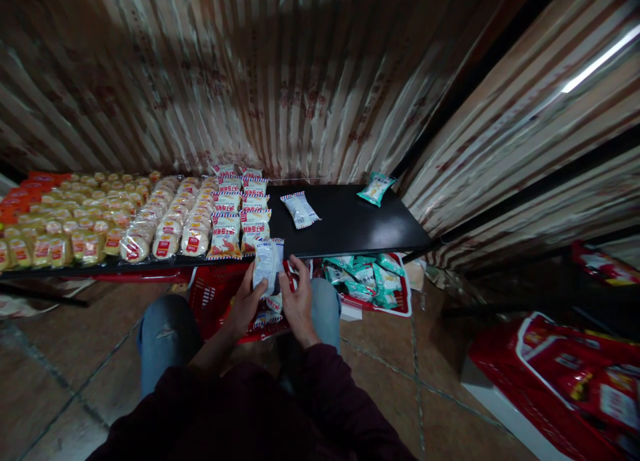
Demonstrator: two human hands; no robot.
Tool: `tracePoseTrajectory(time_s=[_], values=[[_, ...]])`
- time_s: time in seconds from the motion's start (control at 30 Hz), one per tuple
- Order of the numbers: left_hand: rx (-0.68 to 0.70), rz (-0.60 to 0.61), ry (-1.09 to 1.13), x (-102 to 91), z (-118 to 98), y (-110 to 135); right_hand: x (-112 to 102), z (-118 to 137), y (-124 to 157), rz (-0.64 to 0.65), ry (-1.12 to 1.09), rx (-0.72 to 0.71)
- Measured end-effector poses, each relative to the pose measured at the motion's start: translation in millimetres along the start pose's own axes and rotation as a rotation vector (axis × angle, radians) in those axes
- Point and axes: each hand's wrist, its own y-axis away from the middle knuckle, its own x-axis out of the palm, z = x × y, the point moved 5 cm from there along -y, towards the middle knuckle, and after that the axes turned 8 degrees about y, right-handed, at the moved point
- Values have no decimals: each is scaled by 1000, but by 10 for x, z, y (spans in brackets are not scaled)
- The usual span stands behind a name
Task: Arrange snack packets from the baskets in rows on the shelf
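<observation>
My left hand (243, 304) is closed on a small snack packet (270, 264), its white, blue-printed back turned up, just in front of the shelf edge. At the packet's right edge, the thumb and fingers of my right hand (299, 303) are closed on it too. Beyond my hands, similar snack packets (226, 234) stand in two rows, fronts showing. A loose white packet (300, 210) lies to the right of them on the black shelf (345, 231). Under my hands, a red basket (205, 297) holds more packets, partly hidden by my hands.
Round packaged cakes (165, 237) and small yellow packs (90, 244) fill the shelf's left. A green packet (377, 189) lies toward its right end. Below stands a second basket (407, 301) of green packets. Red bags (565, 374) are at the right, and a striped curtain (310, 81) hangs behind.
</observation>
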Motion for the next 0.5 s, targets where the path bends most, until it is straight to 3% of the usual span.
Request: tracePoseTrajectory(time_s=[0.17, 0.33, 0.5], values=[[212, 88, -324, 212, -2, 88, 40, 46, 34, 143, -93, 49], [356, 181, -583, 336, 3, 238, 8, 20, 14, 184, -273, 141], [420, 176, -706, 333, -87, 226, -10, -60, -41, 162, -373, 233]])
